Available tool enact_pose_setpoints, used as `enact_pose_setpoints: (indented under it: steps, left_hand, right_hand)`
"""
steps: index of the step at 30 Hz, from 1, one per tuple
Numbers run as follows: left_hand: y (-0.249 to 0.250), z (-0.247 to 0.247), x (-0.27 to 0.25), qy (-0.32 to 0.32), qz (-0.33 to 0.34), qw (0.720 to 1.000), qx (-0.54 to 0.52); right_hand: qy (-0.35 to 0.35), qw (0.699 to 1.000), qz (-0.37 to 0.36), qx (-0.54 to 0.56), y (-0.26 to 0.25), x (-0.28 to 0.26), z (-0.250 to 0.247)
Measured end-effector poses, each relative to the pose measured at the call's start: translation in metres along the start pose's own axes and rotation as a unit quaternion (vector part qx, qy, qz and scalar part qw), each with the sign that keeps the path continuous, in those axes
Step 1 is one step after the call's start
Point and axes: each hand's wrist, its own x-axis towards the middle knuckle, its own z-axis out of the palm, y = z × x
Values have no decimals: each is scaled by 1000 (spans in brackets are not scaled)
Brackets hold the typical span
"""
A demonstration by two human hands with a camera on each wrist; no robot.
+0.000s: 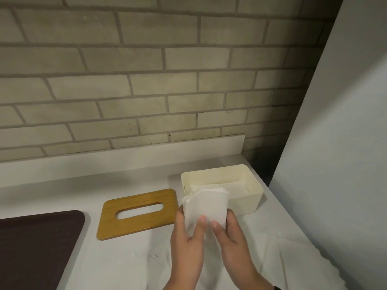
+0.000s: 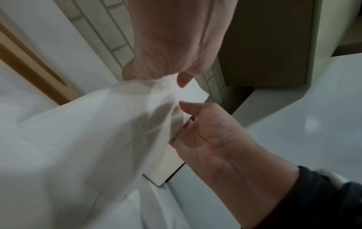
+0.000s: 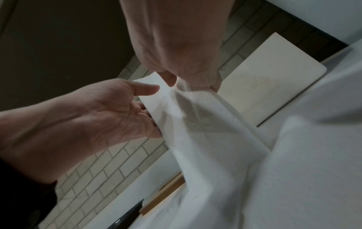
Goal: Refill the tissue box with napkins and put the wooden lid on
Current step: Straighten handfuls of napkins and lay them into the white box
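I hold a stack of white napkins [image 1: 206,206] upright in both hands, just in front of the near left corner of the cream tissue box [image 1: 249,197]. My left hand [image 1: 191,218] grips its left side with the thumb on the front, and my right hand [image 1: 223,218] grips the right side the same way. The box stands open. The wooden lid [image 1: 138,214], with its oval slot, lies flat on the counter to the left of the box. The wrist views show the napkins [image 2: 188,93] [image 3: 154,93] pinched between the hands, with thin white sheet hanging below.
A dark brown mat [image 1: 37,243] covers the counter's left front. A tall white panel [image 1: 335,164] closes off the right side beside the box. A brick wall and a low white backsplash [image 1: 125,162] run behind. Crumpled white sheet [image 1: 272,258] lies on the counter under my hands.
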Motion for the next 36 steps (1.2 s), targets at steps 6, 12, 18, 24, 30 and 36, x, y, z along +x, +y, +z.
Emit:
enact_pose_setpoints:
  steps: [6, 12, 18, 24, 30, 36]
  left_hand:
    - [17, -1, 11, 64, 2, 996, -69]
    - [47, -10, 47, 75, 7, 997, -29]
    - [30, 14, 106, -13, -45, 974, 220]
    - [20, 40, 130, -108, -40, 867, 485]
    - [27, 49, 138, -153, -164, 845, 485]
    - [22, 48, 125, -86, -43, 826, 555]
  right_hand:
    - [-95, 981, 32, -168, -7, 11, -23]
    - [15, 984, 55, -170, -51, 51, -81]
    - [85, 955, 48, -279, -66, 133, -93]
    - [16, 852, 98, -514, -42, 170, -77]
    - [-30, 817, 133, -561, -46, 179, -83]
    - [-87, 772, 123, -618, -33, 182, -80]
